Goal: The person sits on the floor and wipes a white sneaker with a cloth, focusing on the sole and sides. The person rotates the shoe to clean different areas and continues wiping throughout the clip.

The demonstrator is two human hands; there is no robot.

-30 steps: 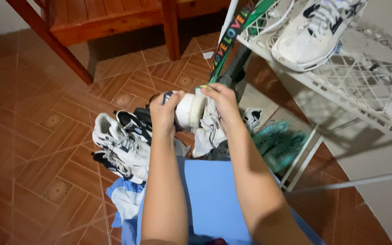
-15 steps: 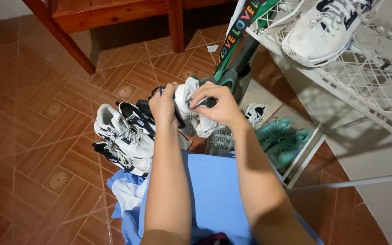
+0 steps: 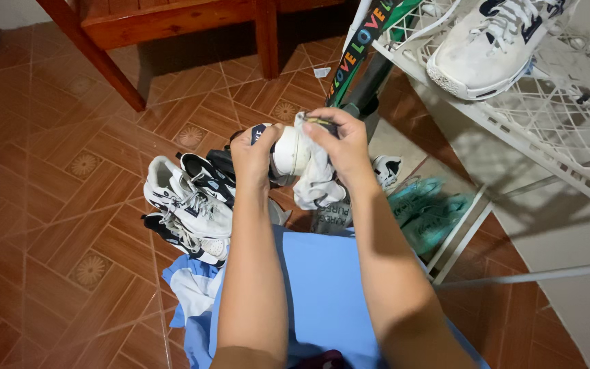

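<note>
My left hand (image 3: 255, 152) grips a white sneaker (image 3: 288, 154) by its dark-trimmed end, holding it up above the floor. My right hand (image 3: 339, 142) presses a white cloth (image 3: 316, 183) against the sneaker's other side, and the cloth hangs down below my fingers. A small dark item is pinched at my right fingertips; what it is cannot be told. Both forearms reach forward over a light blue garment (image 3: 322, 294) on my lap.
A pile of white and black sneakers (image 3: 189, 208) lies on the brown tiled floor at the left. A white wire rack (image 3: 548, 102) at the right carries a white sneaker (image 3: 493, 44). Teal shoes (image 3: 425, 212) sit under it. Wooden furniture legs (image 3: 265, 37) stand behind.
The cloth in my right hand has moved across the sneaker from its top to its side, and the sneaker has turned a little in my left hand.
</note>
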